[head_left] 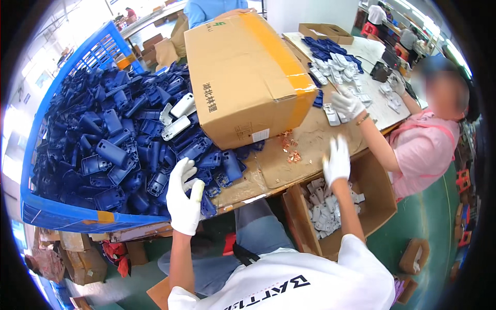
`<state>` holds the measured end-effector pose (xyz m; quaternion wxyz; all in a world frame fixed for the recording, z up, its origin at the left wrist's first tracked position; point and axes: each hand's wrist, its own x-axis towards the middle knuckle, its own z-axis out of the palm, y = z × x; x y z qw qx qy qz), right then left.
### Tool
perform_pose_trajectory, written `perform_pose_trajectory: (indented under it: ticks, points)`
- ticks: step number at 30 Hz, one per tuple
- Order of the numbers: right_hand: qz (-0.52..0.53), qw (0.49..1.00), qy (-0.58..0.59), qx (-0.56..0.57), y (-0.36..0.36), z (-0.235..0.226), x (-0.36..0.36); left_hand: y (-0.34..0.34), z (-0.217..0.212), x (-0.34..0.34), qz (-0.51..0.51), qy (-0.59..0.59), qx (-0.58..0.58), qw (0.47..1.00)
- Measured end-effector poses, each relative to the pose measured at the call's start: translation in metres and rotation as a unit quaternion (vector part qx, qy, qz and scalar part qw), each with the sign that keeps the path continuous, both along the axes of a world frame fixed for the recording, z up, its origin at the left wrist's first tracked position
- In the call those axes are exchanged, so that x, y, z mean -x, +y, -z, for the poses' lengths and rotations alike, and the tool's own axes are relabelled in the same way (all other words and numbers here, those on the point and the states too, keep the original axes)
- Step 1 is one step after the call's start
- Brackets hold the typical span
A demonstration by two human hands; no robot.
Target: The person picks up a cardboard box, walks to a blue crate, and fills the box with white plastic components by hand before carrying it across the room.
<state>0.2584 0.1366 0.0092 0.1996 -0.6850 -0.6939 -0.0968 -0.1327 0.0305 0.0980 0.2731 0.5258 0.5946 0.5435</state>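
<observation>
My left hand (185, 200), in a white glove with a yellowish cover on one digit, is raised at the front edge of a heap of dark blue plastic housings (112, 152). Its fingers are apart, with nothing visible between them. My right hand (337, 161), also white-gloved, hovers over the brown table edge with fingers stretched out and nothing visible in it. Small copper-coloured metal pieces (293, 155) lie on the table to its left. Just below that hand stands an open carton (380, 209) holding many white plastic parts (325, 214). A few white housings (176, 127) rest on the blue heap.
A large taped cardboard box (243, 77) stands on the table ahead, a blue-shirted person (206, 10) behind it. The heap fills a blue plastic crate (67, 214). At right, a co-worker in pink (421, 137) reaches with gloved hands among white housings (341, 70).
</observation>
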Motion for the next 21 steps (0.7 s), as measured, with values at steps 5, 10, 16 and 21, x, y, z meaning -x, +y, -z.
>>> perform_pose_trajectory:
  ticks: [5,10,16,21]
  points:
    - [-0.143,0.961,0.227,-0.064,-0.044,-0.038,0.06,0.037,0.011,0.017,0.05,-0.047,0.0,0.998]
    - [-0.168,0.859,0.47,-0.111,0.085,-0.087,0.099,0.125,0.003,-0.005,0.102,-0.087,-0.094,0.987]
    - [-0.302,0.612,0.731,-0.022,0.134,-0.095,0.109,0.15,0.028,-0.018,0.088,-0.194,-0.126,0.969]
    - [-0.304,0.465,0.83,-0.044,0.136,-0.113,0.123,0.152,0.002,-0.026,0.083,-0.212,-0.147,0.963]
